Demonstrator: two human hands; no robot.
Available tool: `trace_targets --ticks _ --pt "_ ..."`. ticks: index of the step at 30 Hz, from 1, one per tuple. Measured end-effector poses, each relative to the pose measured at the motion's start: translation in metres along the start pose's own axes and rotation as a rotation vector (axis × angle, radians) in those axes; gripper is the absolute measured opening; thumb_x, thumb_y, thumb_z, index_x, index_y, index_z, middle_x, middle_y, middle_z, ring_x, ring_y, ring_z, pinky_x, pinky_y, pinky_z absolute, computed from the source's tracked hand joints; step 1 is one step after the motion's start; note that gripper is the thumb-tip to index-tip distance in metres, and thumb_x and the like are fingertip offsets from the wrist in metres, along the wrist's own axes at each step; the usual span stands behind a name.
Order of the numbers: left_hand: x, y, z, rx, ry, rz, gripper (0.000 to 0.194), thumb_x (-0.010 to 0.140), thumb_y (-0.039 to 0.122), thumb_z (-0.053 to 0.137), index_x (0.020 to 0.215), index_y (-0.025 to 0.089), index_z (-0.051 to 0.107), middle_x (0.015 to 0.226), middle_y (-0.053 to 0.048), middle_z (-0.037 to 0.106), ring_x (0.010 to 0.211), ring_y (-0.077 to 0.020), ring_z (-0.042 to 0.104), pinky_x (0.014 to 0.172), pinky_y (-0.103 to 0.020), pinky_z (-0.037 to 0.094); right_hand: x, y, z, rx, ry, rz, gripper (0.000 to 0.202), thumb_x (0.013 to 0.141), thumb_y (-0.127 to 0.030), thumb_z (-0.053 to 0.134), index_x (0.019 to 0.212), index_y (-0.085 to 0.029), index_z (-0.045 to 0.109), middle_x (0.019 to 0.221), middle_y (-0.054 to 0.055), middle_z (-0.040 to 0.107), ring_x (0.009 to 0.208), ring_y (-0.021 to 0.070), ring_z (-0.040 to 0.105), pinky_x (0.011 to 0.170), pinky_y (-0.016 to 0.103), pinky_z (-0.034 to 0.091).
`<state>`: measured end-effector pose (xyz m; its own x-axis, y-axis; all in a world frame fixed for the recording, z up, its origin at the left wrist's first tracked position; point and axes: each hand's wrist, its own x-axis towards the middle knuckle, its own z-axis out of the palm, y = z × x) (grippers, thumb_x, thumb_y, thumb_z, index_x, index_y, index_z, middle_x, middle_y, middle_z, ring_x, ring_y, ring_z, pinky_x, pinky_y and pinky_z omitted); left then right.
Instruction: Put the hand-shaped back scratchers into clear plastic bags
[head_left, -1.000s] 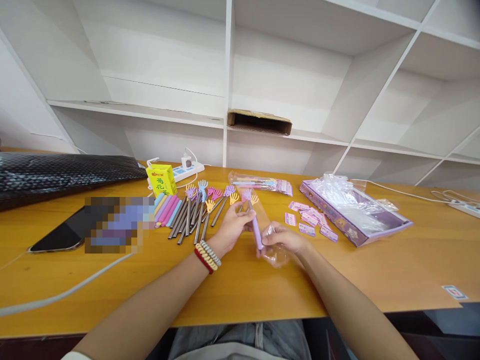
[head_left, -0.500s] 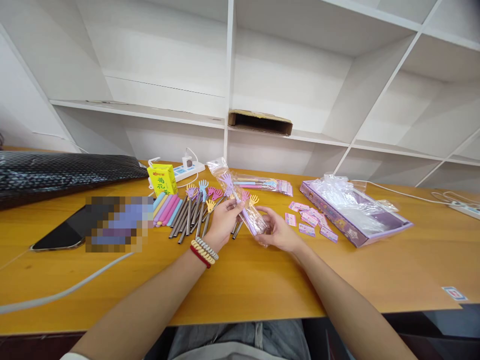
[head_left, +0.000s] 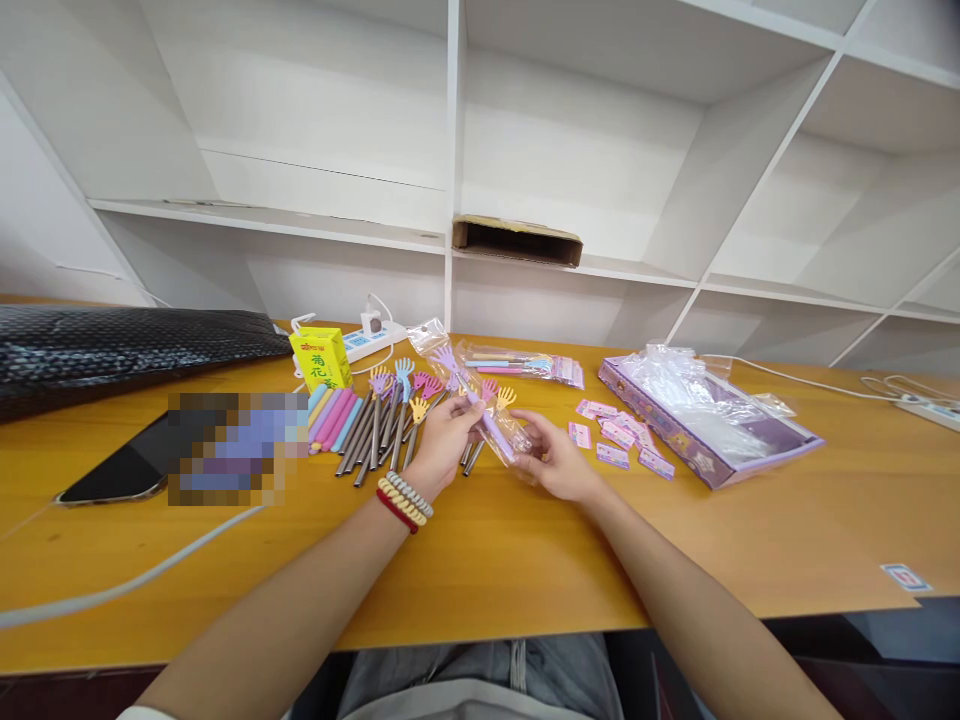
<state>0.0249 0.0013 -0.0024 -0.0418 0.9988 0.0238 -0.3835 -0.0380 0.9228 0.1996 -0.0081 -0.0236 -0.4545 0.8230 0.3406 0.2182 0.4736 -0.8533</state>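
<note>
A purple back scratcher with a hand-shaped head lies inside a clear plastic bag, slanting from upper left to lower right above the table. My left hand is closed around its middle, thumb on top. At the lower end, my right hand pinches the bag beside the purple handle. Just left of my left hand lie several loose scratcher rods with coloured hand heads. Further left are several pastel handle sleeves. Pink printed cards are scattered right of my right hand.
Packed back scratchers lie behind my hands. A purple box with clear bags sits at right. At left are a yellow drink carton, a power strip, a phone and a black wrapped bundle.
The bagged back scratcher has shifted slightly, and my right fingers have moved up a little at its lower end. Both hands keep their hold. The whole view has shifted slightly.
</note>
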Motion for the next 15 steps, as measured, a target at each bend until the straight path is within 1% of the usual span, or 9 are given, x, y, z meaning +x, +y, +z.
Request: trace_targets --ticks 3,6,9,11,13,15 --pt "-0.0017 0.0019 0.0010 -0.033 -0.008 -0.021 0.024 0.065 0.026 0.070 0.081 0.013 0.057 0.077 -0.004 0.063 0.066 -0.0131 0.061 0.063 -0.026 0.049 0.0003 0.0044 -0.0007 -0.017 0.012 0.022 0.055 0.078 -0.023 0.055 0.131 -0.026 0.037 0.076 0.000 0.056 0.059 0.0124 0.051 0.058 0.026 0.042" --pt "-0.0032 0.0029 0.0014 -0.017 -0.010 -0.043 0.022 0.067 0.026 0.068 0.081 0.014 0.056 0.077 -0.005 0.064 0.065 -0.0134 0.062 0.060 -0.025 0.049 0.0010 0.0080 -0.0016 -0.071 -0.005 0.041 0.055 0.080 -0.022 0.050 0.133 -0.023 0.036 0.072 0.000 0.057 0.056 0.0119 0.049 0.056 0.026 0.042" --pt "-0.0038 0.0024 0.0012 0.000 -0.002 -0.039 0.021 0.067 0.023 0.068 0.081 0.014 0.054 0.073 -0.004 0.063 0.063 -0.0134 0.062 0.056 -0.024 0.049 0.0020 0.0099 -0.0017 -0.121 -0.006 0.013 0.050 0.081 -0.020 0.047 0.130 -0.021 0.041 0.081 0.003 0.061 0.060 0.0127 0.052 0.059 0.026 0.044" --pt "-0.0038 0.0014 0.0012 0.012 0.016 -0.027 0.022 0.067 0.020 0.068 0.082 0.014 0.053 0.073 -0.004 0.062 0.062 -0.0125 0.061 0.055 -0.023 0.048 0.0025 0.0103 -0.0015 -0.141 0.005 -0.015 0.043 0.081 -0.019 0.046 0.124 -0.019 0.047 0.087 0.004 0.063 0.066 0.0137 0.054 0.062 0.026 0.044" --pt "-0.0037 0.0005 0.0014 0.030 0.024 -0.021 0.023 0.067 0.020 0.067 0.084 0.014 0.052 0.073 -0.003 0.061 0.060 -0.0108 0.059 0.053 -0.021 0.048 0.0028 0.0105 -0.0015 -0.157 0.008 -0.020 0.033 0.082 -0.020 0.045 0.114 -0.018 0.054 0.083 0.004 0.064 0.068 0.0139 0.055 0.063 0.025 0.043" --pt "-0.0037 -0.0002 0.0018 0.045 0.020 -0.020 0.025 0.067 0.020 0.067 0.086 0.014 0.052 0.072 -0.002 0.060 0.057 -0.0091 0.057 0.052 -0.020 0.047 0.0027 0.0105 -0.0016 -0.173 0.007 -0.007 0.022 0.083 -0.022 0.047 0.101 -0.017 0.058 0.076 0.002 0.063 0.065 0.0133 0.055 0.061 0.024 0.042"
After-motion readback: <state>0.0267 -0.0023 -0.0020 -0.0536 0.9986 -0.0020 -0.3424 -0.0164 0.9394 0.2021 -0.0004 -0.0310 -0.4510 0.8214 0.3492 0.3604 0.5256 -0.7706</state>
